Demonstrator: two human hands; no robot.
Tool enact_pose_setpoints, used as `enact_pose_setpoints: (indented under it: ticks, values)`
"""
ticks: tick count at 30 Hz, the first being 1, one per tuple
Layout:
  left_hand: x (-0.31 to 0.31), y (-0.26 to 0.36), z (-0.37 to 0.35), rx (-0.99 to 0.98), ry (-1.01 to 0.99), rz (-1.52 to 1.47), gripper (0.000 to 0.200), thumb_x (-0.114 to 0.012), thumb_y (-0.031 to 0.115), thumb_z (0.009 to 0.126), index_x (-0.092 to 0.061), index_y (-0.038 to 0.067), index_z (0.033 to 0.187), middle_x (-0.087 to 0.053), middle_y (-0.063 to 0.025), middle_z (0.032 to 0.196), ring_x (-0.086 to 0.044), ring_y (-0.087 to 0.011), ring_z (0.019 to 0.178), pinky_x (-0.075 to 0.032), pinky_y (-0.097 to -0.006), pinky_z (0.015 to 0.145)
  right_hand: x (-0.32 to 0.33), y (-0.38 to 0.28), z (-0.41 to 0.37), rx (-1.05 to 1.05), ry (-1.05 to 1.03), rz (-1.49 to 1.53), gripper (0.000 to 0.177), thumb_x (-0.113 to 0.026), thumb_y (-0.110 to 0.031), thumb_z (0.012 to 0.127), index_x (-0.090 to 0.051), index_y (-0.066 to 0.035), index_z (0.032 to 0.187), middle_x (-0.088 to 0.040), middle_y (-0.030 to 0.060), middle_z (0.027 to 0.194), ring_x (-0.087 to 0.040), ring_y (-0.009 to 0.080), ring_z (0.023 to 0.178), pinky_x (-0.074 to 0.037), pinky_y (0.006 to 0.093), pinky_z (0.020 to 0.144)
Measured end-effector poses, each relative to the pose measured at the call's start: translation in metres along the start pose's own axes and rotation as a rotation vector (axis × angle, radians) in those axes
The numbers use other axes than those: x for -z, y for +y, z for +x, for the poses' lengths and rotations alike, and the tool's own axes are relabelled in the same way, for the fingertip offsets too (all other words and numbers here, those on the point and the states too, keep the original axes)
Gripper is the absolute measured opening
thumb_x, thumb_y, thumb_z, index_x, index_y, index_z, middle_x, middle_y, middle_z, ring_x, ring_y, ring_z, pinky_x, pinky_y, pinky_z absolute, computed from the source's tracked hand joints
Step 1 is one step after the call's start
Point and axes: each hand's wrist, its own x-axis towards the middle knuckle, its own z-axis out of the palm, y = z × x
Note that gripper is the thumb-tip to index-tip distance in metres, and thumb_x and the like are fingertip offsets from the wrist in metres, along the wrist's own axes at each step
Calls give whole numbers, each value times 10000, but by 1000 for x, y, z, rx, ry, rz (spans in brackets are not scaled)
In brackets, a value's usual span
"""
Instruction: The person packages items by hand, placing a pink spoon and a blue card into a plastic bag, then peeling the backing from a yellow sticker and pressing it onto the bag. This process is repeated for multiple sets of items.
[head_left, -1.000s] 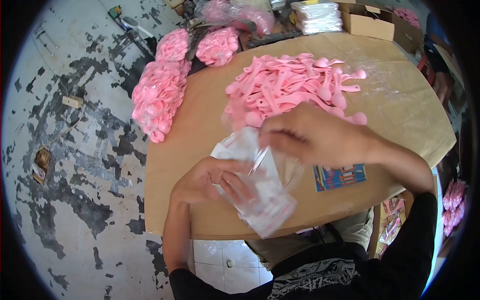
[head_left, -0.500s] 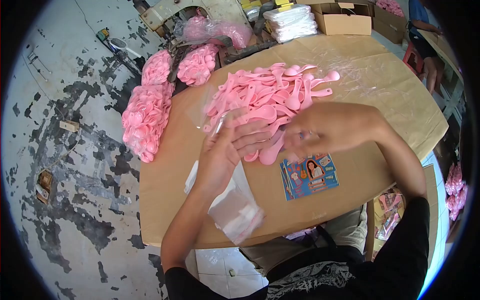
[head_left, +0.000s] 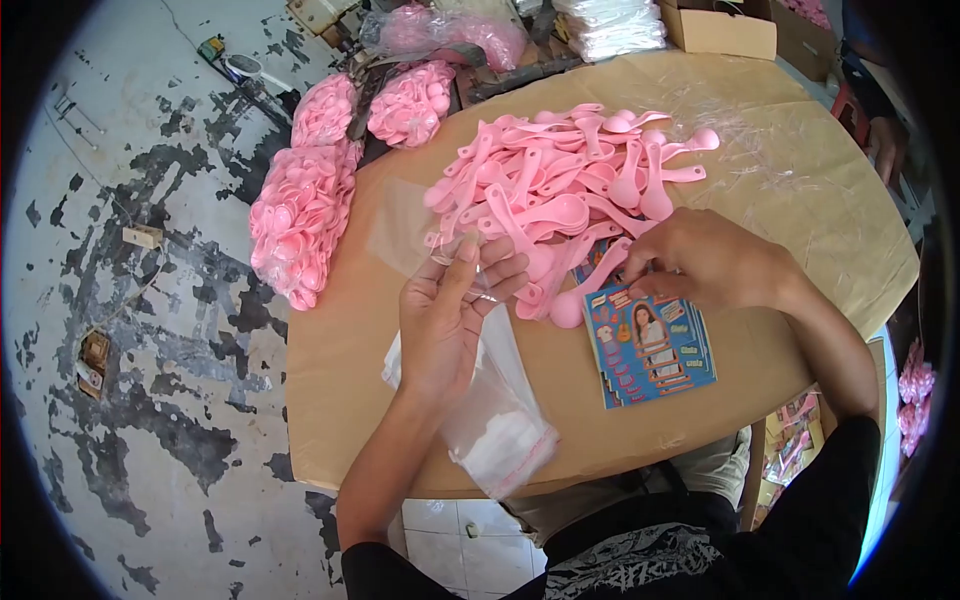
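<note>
Tabletop (head_left: 800, 200): right hand (head_left: 710, 262) has reached cards (head_left: 655, 350) (left hand (head_left: 445, 320) holds bag (head_left: 405, 225)).

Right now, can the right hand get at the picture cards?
Probably yes. The right hand sits at the top edge of the picture cards, and nothing covers them; the pink spoons lie just beside.

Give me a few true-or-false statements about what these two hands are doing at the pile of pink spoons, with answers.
1. The left hand holds up a clear plastic bag. True.
2. The loose spoons are blue. False: they are pink.
3. The right hand is at the upper edge of the printed cards. True.
4. The printed cards lie on the floor. False: they lie on the table.
</note>
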Motion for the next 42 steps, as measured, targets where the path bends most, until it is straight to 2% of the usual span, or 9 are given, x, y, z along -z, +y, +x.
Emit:
enact_pose_setpoints:
  ticks: [3,6,9,12,14,18,24,26,42]
  values:
    - [3,-2,0,4,21,-72,306,-571,201,960,-538,-32,1155,-643,-194,1080,-653,-276,1018,-555,-375,884,2,-7,3,61,53,21,145,-652,-158,870,-651,-16,902,-658,125,756,-645,235,685,-503,354,650]
    - [1,0,2,66,54,-122,345,-566,186,959,-507,-42,1212,-633,-188,1113,-649,-267,1029,-555,-359,886,-4,-13,9,-30,206,195,139,-604,-138,919,-630,-17,983,-635,102,724,-611,174,617,-489,313,586]
    - [-1,-4,1,71,63,-66,365,-558,146,958,-476,-54,1252,-617,-174,1162,-641,-259,1053,-558,-347,881,-4,-21,11,-222,211,355,151,-551,-118,958,-595,-22,1066,-616,71,720,-572,118,569,-471,277,530]
    - [-3,-7,1,37,76,-13,384,-599,114,931,-483,-64,1251,-624,-152,1118,-643,-234,1022,-560,-328,867,-20,-14,14,-133,267,522,172,-513,-95,976,-543,-32,1134,-585,7,695,-525,39,539,-420,220,459]
    - [-2,-6,-1,41,94,-38,375,-648,93,900,-517,-59,1217,-642,-133,1037,-653,-212,954,-560,-328,864,-24,-14,15,-134,242,481,162,-511,-104,980,-549,-32,1120,-585,-2,717,-521,36,539,-431,214,467]
    - [-2,-7,-1,-16,126,-65,357,-667,98,887,-545,-51,1187,-648,-130,1022,-658,-206,938,-567,-323,847,-22,-21,14,-124,194,489,144,-516,-133,985,-557,-33,1080,-576,-17,728,-515,29,551,-433,195,488]
    - [-3,-5,-2,-72,129,-80,293,-685,120,878,-586,-41,1102,-667,-127,965,-671,-200,899,-568,-322,841,-23,-23,13,-94,280,749,125,-521,-155,987,-541,-38,1028,-532,-36,740,-486,18,567,-397,181,501]
    - [-5,-5,-1,-94,147,-67,267,-692,127,875,-597,-36,1064,-670,-126,951,-672,-202,894,-566,-321,842,-23,-19,12,-66,249,774,147,-530,-155,983,-550,-31,1059,-566,-26,770,-499,15,583,-413,188,507]
    - [-12,-14,-3,-24,146,-65,366,-692,151,880,-500,-23,1137,-643,-180,1050,-673,-261,923,-549,-322,851,-24,-33,9,-142,314,759,154,-558,-107,960,-577,-8,1077,-585,-9,745,-554,25,566,-454,197,491]
